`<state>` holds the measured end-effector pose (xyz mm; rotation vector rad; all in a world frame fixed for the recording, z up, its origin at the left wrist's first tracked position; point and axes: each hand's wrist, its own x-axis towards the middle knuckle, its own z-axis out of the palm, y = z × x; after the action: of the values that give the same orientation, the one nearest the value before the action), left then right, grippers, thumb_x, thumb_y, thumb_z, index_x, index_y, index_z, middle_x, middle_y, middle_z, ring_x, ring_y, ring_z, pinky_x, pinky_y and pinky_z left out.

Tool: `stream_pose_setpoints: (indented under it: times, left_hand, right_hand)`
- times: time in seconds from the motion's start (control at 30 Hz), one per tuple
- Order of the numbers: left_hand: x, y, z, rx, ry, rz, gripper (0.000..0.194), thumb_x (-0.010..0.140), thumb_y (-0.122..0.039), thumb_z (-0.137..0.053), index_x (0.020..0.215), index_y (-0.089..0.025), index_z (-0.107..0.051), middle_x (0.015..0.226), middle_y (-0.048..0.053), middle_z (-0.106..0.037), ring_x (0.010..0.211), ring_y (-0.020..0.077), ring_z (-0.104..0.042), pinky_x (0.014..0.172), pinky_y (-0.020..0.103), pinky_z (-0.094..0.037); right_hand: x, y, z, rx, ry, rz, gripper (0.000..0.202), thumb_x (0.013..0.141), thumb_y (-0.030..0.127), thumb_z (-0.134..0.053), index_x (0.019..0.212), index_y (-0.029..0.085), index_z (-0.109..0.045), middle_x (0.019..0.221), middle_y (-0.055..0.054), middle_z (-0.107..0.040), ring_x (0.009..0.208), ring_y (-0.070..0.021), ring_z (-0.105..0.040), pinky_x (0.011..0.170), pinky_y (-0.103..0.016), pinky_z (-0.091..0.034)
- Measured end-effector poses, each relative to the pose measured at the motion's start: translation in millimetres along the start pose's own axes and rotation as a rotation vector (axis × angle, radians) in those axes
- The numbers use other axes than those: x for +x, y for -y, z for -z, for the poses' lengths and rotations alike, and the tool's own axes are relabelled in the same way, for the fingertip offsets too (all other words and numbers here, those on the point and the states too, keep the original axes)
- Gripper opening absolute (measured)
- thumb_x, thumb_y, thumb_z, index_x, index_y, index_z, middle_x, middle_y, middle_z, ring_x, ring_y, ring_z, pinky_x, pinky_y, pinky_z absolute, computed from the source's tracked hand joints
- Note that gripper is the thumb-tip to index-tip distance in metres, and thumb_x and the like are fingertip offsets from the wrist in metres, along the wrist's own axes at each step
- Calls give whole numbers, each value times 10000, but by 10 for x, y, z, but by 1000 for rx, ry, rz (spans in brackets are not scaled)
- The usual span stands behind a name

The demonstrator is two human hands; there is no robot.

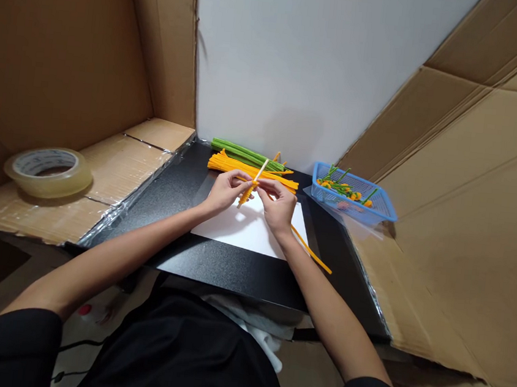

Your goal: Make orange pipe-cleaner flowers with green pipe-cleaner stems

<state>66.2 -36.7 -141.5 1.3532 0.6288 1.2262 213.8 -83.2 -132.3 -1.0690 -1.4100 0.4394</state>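
Note:
Between my two hands, above a white sheet of paper [231, 227], is a thin pale stick [262, 168] tilted up to the right. An orange pipe cleaner [246, 196] is coiled round its lower part. My left hand [226, 191] is closed, pinching the stick at the coil. Fingers of my right hand [278, 205] are pressed together on the pipe cleaner by the stick. A loose length of orange pipe cleaner [311, 250] trails from under my right wrist over the black table. Part of the coil is hidden by my fingers.
Behind my hands lie bundles of green pipe cleaners [244, 151] and orange pipe cleaners [227, 163]. A blue basket [362, 214] at the right holds small orange-and-green pieces [351, 192]. On cardboard at the left rests a roll of clear tape [68, 183]. Cardboard walls flank the black table [205, 265].

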Motion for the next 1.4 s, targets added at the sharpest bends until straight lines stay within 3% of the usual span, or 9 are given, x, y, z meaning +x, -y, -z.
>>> stream_pose_setpoints:
  times: [0.17, 0.4, 0.6, 0.77, 0.9, 1.13, 1.4]
  left_hand:
    - [-8, 2, 15, 29, 16, -48, 503, 687, -526, -835, 889, -115, -626, 730, 81, -752, 589, 199, -731, 558, 270, -580]
    - [-66, -31, -5, 206, 14, -150, 418, 768, -509, -773, 876, -131, -630, 753, 72, -743, 643, 186, -736, 593, 258, -581]
    - [-4, 34, 51, 191, 65, -112, 453, 735, -492, -809, 946, -123, -654, 810, 101, -759, 748, 201, -747, 677, 277, -584]
    - [64, 107, 96, 114, 47, -32, 457, 705, -468, -836, 930, -116, -650, 756, 93, -752, 701, 204, -736, 634, 277, -566]
    - [61, 105, 106, 216, -29, -100, 408, 730, -433, -820, 945, -124, -662, 802, 94, -761, 740, 202, -736, 662, 270, -561]
    - [-5, -14, 90, 398, -62, -218, 355, 736, -425, -822, 911, -154, -674, 791, 59, -754, 722, 185, -720, 627, 241, -537]
    - [-52, -37, 50, 432, -74, -307, 322, 786, -468, -771, 826, -155, -706, 797, 54, -749, 726, 167, -702, 653, 244, -542]
  right_hand:
    - [-7, 29, 11, -48, 6, 50, 151, 832, 258, -677, 945, 204, -762, 963, -66, -783, 903, -222, -743, 902, -366, -583]
    - [1, -11, -2, -54, 42, -1, 174, 840, 336, -684, 890, 187, -759, 895, -78, -776, 827, -226, -732, 785, -352, -585]
    - [50, -26, 41, -57, 65, -20, 183, 828, 352, -691, 868, 185, -754, 863, -73, -777, 768, -216, -733, 747, -346, -586]
    - [151, -109, 107, 91, 186, -143, 268, 706, 412, -797, 848, 187, -765, 862, -66, -783, 779, -219, -736, 804, -380, -592]
    - [182, -155, 121, 194, 173, -270, 317, 619, 411, -854, 827, 185, -777, 805, -54, -778, 743, -200, -716, 788, -381, -587]
    - [163, -150, 87, 381, 179, -455, 404, 489, 409, -923, 790, 189, -768, 747, -30, -764, 687, -162, -686, 746, -341, -578]
    - [125, -200, 60, 473, 219, -566, 358, 550, 364, -899, 832, 219, -732, 929, -47, -777, 853, -180, -711, 830, -337, -582]
